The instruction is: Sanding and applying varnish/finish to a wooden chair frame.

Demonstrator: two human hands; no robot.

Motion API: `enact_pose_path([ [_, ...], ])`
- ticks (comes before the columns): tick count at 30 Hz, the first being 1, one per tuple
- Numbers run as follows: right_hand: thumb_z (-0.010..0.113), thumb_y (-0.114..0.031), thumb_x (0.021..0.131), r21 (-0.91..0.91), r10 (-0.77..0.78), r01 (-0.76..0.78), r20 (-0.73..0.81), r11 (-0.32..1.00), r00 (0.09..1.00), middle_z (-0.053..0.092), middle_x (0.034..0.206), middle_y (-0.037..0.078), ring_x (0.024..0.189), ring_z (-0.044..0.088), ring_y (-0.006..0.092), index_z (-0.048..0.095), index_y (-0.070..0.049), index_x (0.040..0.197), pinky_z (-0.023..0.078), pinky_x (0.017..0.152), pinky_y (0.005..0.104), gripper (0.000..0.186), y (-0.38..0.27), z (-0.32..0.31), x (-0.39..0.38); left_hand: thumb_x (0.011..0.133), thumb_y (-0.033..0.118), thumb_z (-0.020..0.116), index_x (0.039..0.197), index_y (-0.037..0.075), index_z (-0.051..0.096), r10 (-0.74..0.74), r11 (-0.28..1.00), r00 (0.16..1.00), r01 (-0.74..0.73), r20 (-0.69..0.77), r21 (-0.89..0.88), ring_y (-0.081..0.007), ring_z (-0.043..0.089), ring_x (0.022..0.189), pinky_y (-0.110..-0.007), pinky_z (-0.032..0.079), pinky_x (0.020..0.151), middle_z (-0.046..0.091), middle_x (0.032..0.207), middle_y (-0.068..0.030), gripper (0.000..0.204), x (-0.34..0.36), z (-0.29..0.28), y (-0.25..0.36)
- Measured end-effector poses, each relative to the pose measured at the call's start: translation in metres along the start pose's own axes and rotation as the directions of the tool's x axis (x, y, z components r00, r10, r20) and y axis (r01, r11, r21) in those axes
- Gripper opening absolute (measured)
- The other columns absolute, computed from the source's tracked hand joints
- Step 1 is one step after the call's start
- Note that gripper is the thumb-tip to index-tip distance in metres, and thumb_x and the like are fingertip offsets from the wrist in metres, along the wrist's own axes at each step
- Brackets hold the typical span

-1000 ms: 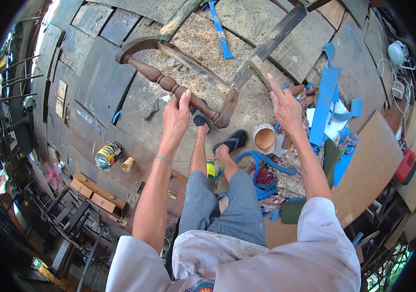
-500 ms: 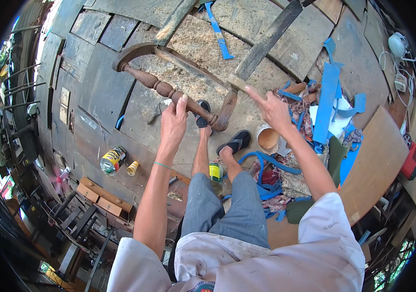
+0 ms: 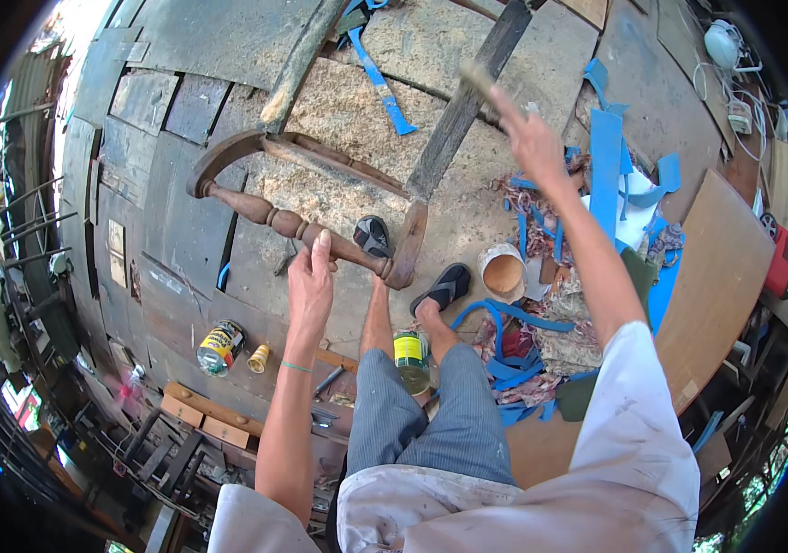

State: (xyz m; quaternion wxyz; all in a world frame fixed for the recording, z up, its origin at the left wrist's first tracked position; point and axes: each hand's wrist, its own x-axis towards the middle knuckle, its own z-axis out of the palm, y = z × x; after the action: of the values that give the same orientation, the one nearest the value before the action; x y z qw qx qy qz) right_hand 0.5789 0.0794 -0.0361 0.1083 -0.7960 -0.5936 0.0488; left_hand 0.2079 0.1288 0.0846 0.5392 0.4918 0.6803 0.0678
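My left hand (image 3: 309, 288) is closed on the turned spindle (image 3: 269, 214) of a brown wooden frame, with the index finger along it. The frame has a curved end piece (image 3: 214, 166) at the left and a shorter curved piece (image 3: 410, 241) at the right. My right hand (image 3: 532, 143) is raised to the right of the frame, apart from it. A short tan stick-like piece (image 3: 479, 79) is gripped in it and points away from me; motion blur hides its exact kind.
Two weathered beams (image 3: 472, 97) reach the frame from the far side. Sawdust (image 3: 348, 115) covers the boards. Near my feet stand a tub of brown stuff (image 3: 504, 273), a labelled bottle (image 3: 411, 361) and a jar (image 3: 221, 347). Blue strips (image 3: 610, 175) and rags lie at the right.
My right hand has lifted away from the frame's right end, up and to the right, with the tan piece. The frame and my left hand sit lower and further left in view.
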Motion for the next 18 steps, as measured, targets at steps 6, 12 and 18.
enact_pose_path([
  [6,0.049,-0.026,0.098,0.122,0.154,-0.149,-0.037,0.981,0.987,0.054,0.073,0.015,0.051,0.057,0.0321,0.021,-0.046,0.147,0.049,0.045,0.0437,0.06,-0.043,0.021,-0.017,0.096,0.051,0.049,0.078,-0.004,0.057,0.007,0.998,1.0,-0.006,-0.025,0.057,-0.0141,0.045,0.067,-0.032,0.039,0.062,0.053,0.069,-0.0068,0.059,0.002,-0.006,-0.009],
  [12,0.051,-0.028,0.097,0.001,0.172,-0.173,0.126,0.985,0.977,0.057,0.074,0.017,0.061,0.062,0.0336,0.022,-0.047,0.147,0.051,0.054,0.0456,0.061,0.033,0.002,0.035,0.096,0.051,0.048,0.076,-0.003,0.055,0.012,0.996,0.999,-0.015,0.034,0.09,-0.0131,0.044,0.064,-0.032,0.037,0.059,0.052,0.067,-0.0063,0.058,0.001,-0.002,-0.01],
  [18,0.053,-0.027,0.095,0.062,0.285,-0.279,-0.113,0.958,0.952,0.057,0.077,0.019,0.061,0.059,0.0404,0.023,-0.046,0.146,0.051,0.057,0.0485,0.062,-0.003,0.023,0.044,0.097,0.049,0.048,0.077,-0.003,0.054,0.01,0.995,0.999,-0.013,0.039,0.096,-0.0129,0.045,0.064,-0.032,0.038,0.059,0.053,0.067,-0.0066,0.056,0.002,-0.015,-0.015],
])
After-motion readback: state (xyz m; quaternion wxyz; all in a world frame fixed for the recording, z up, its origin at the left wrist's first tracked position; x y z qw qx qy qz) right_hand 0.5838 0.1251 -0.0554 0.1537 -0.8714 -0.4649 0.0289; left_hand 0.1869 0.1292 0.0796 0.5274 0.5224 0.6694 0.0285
